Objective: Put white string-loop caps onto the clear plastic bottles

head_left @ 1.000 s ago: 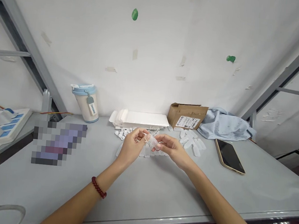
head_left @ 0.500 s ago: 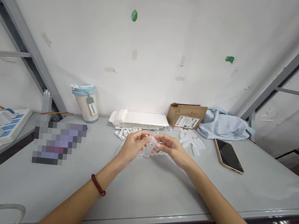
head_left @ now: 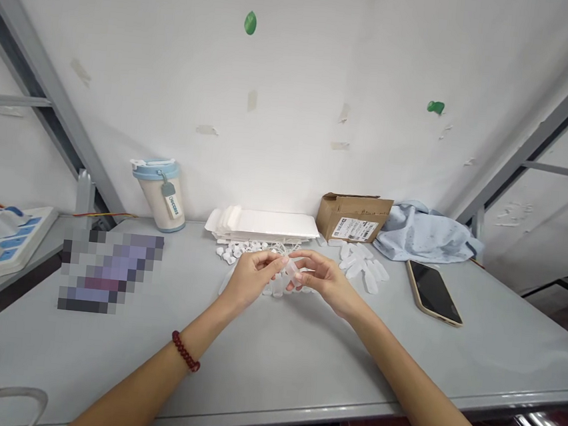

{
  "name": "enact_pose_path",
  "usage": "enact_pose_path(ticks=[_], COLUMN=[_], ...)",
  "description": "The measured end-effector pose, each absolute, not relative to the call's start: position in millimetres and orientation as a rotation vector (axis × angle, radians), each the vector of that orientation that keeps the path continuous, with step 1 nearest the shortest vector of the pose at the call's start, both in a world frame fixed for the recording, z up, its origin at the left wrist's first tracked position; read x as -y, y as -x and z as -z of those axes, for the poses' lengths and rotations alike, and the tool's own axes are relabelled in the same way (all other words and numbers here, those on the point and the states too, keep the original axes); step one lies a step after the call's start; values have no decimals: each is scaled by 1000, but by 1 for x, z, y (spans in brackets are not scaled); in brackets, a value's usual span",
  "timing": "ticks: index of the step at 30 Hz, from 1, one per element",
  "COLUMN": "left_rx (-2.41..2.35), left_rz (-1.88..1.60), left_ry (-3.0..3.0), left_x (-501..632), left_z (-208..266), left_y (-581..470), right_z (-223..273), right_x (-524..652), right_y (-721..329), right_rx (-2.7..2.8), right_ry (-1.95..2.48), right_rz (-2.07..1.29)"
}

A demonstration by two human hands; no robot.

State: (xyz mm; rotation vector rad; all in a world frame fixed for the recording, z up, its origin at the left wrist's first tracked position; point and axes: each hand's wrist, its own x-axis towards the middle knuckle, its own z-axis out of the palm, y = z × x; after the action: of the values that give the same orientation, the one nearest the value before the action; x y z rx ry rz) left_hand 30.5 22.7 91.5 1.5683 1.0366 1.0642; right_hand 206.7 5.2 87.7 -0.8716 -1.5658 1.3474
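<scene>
Translucent plastic tube (head_left: 292,273), at twelve o'clock from the wearer, is pinched in the right hand (head_left: 328,282); the left hand (head_left: 251,280) crowds its upper end, its own grip unclear. Uneven pressure could shoot it toward the loose tubes (head_left: 369,276) at two o'clock.

Frosted plastic, matt cardboard, creased cloth

The held piece (head_left: 293,273) looks like frosted, translucent plastic, as do the loose pieces (head_left: 370,281). The tabletop (head_left: 329,371) is smooth with a soft sheen. The box (head_left: 328,216) is matt cardboard, its label (head_left: 355,229) smooth paper. The cloth (head_left: 422,236) looks soft and matt. The phone screen (head_left: 434,291) is glossy, the bracelet beads (head_left: 185,352) polished. The frame (head_left: 59,111) seems painted metal.
</scene>
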Motion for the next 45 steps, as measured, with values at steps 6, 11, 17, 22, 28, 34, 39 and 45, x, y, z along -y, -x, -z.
enact_pose_path(ticks=[6,11,17,22,28,34,39,45], left_rx=[-1156,-1126,-1056,-923,-859,-891,-994,-1135], left_rz=[-1152,-1189,-1362,-1402,-1419,-1349,-1075,-707], left_ry=[-1983,-2356,-2725,-2831,-2891,-2743,-2733,-2736], left_x=[-20,-21,-19,-15,-17,-9,21,42], left_z=[-86,-80,-81,-78,-75,-71,-71,-66], left_y=[-32,-30,-29,-31,-32,-23,12,60], right_z=[-85,-83,-83,-85,-86,-85,-79,-81], right_x=[-6,-6,-8,-7,-8,-7,-5,-3], right_y=[-207,-207,-208,-209,-210,-208,-203,-203], right_rx=[1559,1489,1407,1326,1336,1377,1633,1680], right_ry=[873,888,866,788,694,809,826,955], right_rz=[-1406,-1440,-1395,-1445,-1493,-1573,-1744,-1667])
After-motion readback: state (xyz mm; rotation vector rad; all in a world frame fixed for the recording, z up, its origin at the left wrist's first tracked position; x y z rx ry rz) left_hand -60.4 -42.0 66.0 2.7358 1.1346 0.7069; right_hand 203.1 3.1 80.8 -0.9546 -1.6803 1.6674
